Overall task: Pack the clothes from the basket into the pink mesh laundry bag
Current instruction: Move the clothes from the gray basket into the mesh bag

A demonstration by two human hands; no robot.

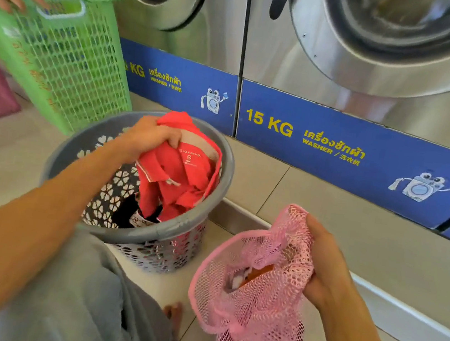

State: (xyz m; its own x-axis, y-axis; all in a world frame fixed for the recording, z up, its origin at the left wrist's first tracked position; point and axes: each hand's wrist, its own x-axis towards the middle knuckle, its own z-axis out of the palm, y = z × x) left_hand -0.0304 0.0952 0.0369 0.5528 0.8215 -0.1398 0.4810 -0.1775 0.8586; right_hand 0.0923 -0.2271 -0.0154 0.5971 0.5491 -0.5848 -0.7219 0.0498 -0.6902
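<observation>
Over the round grey plastic basket with flower-shaped holes (206,150), left hand (147,135) curled tight round the soft red cotton shirt (185,176), half lifted out. Just right of the basket, right hand (324,261) bunching the rim of the floppy pink mesh laundry bag (251,300), mouth wide. Best to lift the shirt clear of the rim, then drop it straight in. More dark clothes (127,212) down in the basket. Behind the basket, a stiff green plastic hamper (78,66).
</observation>
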